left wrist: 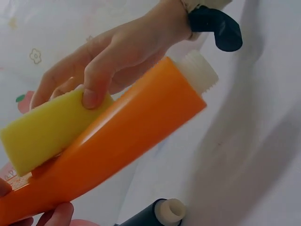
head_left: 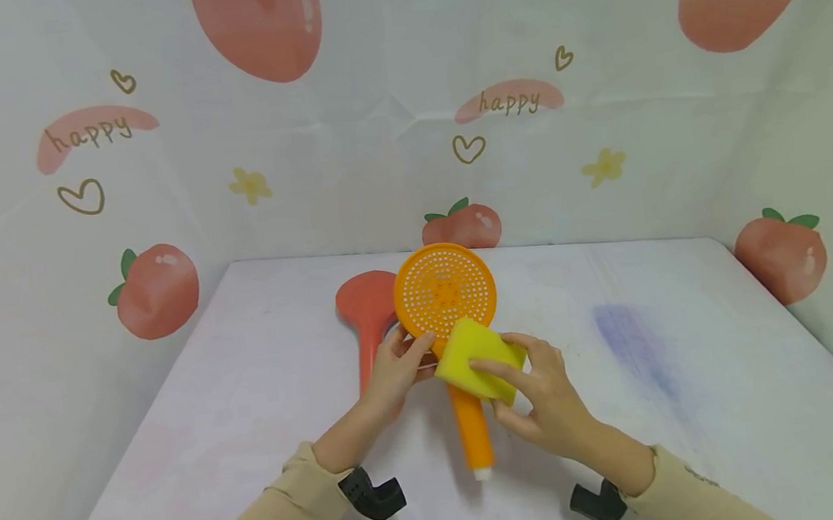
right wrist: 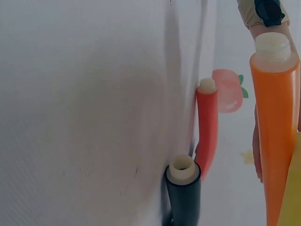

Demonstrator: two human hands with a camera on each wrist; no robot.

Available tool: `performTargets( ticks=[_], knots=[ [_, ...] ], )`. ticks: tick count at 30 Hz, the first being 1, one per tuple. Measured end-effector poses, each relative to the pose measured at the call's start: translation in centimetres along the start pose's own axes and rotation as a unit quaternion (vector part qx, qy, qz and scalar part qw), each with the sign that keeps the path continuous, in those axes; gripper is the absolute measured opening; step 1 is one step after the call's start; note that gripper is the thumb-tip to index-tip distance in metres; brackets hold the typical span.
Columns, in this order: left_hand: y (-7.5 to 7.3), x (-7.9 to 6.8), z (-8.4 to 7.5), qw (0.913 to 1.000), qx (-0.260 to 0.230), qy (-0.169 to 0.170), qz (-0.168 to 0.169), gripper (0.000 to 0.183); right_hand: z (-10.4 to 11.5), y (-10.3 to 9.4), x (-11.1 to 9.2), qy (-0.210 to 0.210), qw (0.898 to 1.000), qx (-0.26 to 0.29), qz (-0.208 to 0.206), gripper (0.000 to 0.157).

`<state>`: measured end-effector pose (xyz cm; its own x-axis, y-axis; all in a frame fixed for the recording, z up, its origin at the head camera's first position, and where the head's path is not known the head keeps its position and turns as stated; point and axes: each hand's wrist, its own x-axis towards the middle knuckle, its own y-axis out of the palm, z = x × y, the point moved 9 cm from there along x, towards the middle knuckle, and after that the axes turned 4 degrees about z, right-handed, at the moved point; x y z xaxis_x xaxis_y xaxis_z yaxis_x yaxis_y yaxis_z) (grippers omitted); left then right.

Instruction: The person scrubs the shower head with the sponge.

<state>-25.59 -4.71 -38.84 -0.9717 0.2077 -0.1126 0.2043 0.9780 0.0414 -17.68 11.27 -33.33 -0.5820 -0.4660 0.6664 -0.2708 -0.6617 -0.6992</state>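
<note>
An orange shower head (head_left: 472, 430), with a round face full of small holes and a white threaded end, is held tilted above the white table. My left hand (head_left: 391, 371) grips it at the neck, just under the face. A yellow sponge (head_left: 461, 344) is pinched between the thumb and fingers of my right hand (head_left: 556, 401). It lies against the upper handle, overlapping the lower rim of the face. In the left wrist view the sponge (left wrist: 51, 129) rests along the handle's top side, and left fingertips (left wrist: 63, 214) curl under the neck.
A red shower head (head_left: 367, 298) lies on the table (head_left: 262, 375) to the left, partly behind my left hand. Beside it is a dark one (right wrist: 186, 202) with a pale hollow end, mostly hidden in the head view. A patterned cloth wall (head_left: 347, 166) closes off the back.
</note>
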Motion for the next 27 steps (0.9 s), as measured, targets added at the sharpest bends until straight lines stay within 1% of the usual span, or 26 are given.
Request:
performTargets(
  ticks=[3, 5, 8, 11, 13, 16, 18, 22, 24, 27],
  knots=[
    [-0.1, 0.0, -0.1, 1.0, -0.002, -0.004, -0.003, 0.04, 0.1, 0.0, 0.1, -0.002, 1.0, -0.005, 0.004, 0.041],
    [-0.1, 0.0, -0.3, 1.0, -0.002, -0.002, -0.003, 0.04, 0.1, -0.1, 0.3, -0.005, 1.0, -0.01, -0.002, 0.038],
    [0.0, -0.1, -0.6, 1.0, -0.009, 0.0, 0.002, 0.041, 0.0, -0.4, 0.7, -0.009, 1.0, -0.017, -0.015, 0.035],
    [0.2, -0.1, -0.9, 0.9998, -0.014, 0.006, 0.01, 0.042, -0.2, -0.6, 1.0, -0.008, 1.0, -0.023, -0.016, 0.033],
    [0.2, 0.0, -1.0, 0.9999, -0.009, 0.007, 0.011, 0.042, -0.2, -0.4, 1.0, -0.009, 1.0, -0.027, -0.004, 0.033],
    [0.1, 0.2, -1.1, 0.9999, 0.001, 0.009, 0.009, 0.042, 0.2, 0.0, 0.9, -0.016, 0.999, -0.034, 0.026, 0.034],
    [0.0, 0.3, -1.2, 0.9999, 0.003, 0.01, 0.005, 0.041, 0.6, 0.3, 0.7, -0.029, 0.998, -0.035, 0.05, 0.037],
    [-0.2, 0.4, -1.4, 0.9999, 0.009, 0.011, 0.0, 0.04, 1.8, 1.0, 0.3, -0.069, 0.992, -0.041, 0.093, 0.046],
    [-0.2, 0.4, -1.4, 0.9999, 0.013, 0.01, -0.003, 0.041, 2.0, 1.2, 0.3, -0.083, 0.991, -0.043, 0.1, 0.048],
    [-0.1, 0.4, -1.5, 0.9999, 0.008, 0.013, 0.0, 0.042, 1.8, 0.8, 0.5, -0.091, 0.991, -0.049, 0.083, 0.048]
  ],
)
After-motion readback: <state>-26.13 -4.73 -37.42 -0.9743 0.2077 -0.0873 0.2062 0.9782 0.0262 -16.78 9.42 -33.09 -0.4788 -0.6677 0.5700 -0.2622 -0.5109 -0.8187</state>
